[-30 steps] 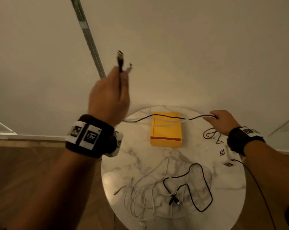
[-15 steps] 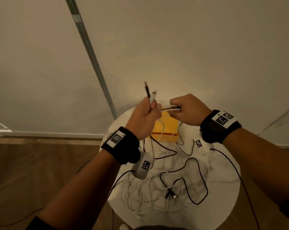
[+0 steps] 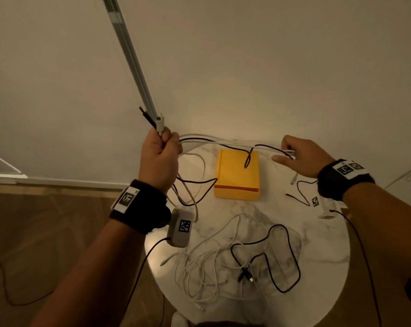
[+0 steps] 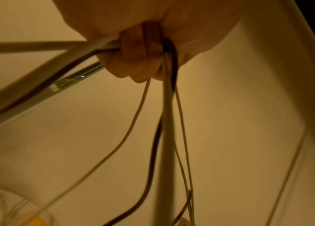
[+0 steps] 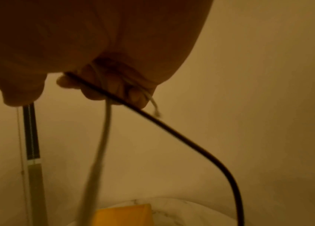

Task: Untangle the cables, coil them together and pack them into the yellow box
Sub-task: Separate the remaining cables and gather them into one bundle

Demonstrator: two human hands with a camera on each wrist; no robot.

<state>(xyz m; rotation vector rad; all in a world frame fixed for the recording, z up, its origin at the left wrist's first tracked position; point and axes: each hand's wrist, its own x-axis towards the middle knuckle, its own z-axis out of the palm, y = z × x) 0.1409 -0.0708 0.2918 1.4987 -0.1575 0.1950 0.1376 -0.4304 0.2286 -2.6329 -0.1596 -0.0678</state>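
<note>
My left hand (image 3: 161, 154) grips a black cable (image 3: 223, 145) and a white cable (image 3: 199, 137) above the table's far left. Their plug ends (image 3: 159, 122) stick up out of the fist, and loops (image 4: 169, 110) hang below it. Both cables stretch right, over the yellow box (image 3: 237, 175), to my right hand (image 3: 299, 155), which holds them with curled fingers (image 5: 114, 90). The box lies open at the back of the round marble table (image 3: 317, 267). A tangle of white cables (image 3: 204, 267) and another black cable (image 3: 282, 256) lie on the table's near half.
A grey metal rail (image 3: 129, 55) runs up the pale wall behind my left hand. A small grey device (image 3: 179, 228) with a marker tag hangs at my left wrist. Thin dark wires trail from both wristbands over the wooden floor (image 3: 46, 232).
My hands were close together over the box; now they have drawn apart, left hand leftward and right hand rightward, stretching the black and white cables between them.
</note>
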